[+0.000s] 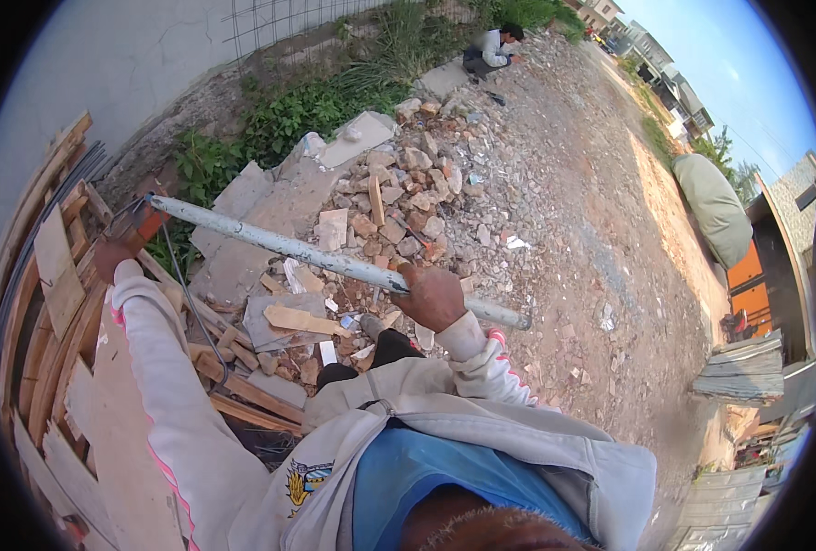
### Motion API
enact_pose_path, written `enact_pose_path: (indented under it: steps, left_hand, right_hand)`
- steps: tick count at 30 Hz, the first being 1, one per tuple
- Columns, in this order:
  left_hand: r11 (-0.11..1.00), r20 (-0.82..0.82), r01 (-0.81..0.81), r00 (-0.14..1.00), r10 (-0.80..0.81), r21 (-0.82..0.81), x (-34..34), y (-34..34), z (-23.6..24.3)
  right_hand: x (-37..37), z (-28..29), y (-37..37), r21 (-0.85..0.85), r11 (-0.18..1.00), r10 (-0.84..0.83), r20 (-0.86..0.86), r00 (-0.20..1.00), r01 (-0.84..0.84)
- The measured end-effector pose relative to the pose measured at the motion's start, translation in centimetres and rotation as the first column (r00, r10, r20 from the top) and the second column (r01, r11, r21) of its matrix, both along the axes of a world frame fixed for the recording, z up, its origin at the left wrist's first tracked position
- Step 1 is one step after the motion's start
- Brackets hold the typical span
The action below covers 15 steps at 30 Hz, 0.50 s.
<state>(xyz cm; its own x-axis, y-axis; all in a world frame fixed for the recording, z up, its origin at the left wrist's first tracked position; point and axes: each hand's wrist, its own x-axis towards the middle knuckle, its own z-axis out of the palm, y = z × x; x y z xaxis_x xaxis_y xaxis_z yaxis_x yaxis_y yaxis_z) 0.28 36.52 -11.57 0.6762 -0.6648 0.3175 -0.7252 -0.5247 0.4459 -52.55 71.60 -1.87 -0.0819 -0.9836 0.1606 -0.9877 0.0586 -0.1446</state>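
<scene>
A long pipe [279,246] with chipped, pale blue-grey paint slants across in front of me. My right hand [434,296] is closed round it, towards its lower right end. At the far left, my left hand [114,257] is closed beside an orange-red piece [151,225] just under the pipe's upper end. What exactly that piece is cannot be made out, and the fingers are partly hidden. A thin bent metal rod [188,294] hangs down near it, over the stacked wood.
Planks and boards [59,266] lie piled along the wall [142,64] at left. Broken stone rubble [408,184] covers the ground ahead, with green weeds [289,119] behind it. Another person [489,53] crouches far off. A covered bulk [713,207] stands at right.
</scene>
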Motion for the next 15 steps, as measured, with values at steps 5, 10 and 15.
enact_pose_path:
  steps: [5,10,15]
  left_hand:
    - [0.998,0.046,0.055,0.997,-0.057,0.036,-0.4,-0.7,-0.1]
    - [0.997,0.078,0.064,0.995,-0.068,0.053,0.0,0.2,-0.2]
    - [0.994,0.088,0.085,0.992,-0.091,0.064,-1.2,0.6,0.8]
  right_hand:
    - [-2.3,-0.2,-0.4,-0.045,0.999,-0.020,0.057,0.998,0.023]
    - [-5.3,-0.8,-4.0,0.118,0.992,0.033,0.116,0.993,-0.047]
    - [-8.4,-4.5,-7.1,0.260,0.945,0.115,0.309,0.944,-0.200]
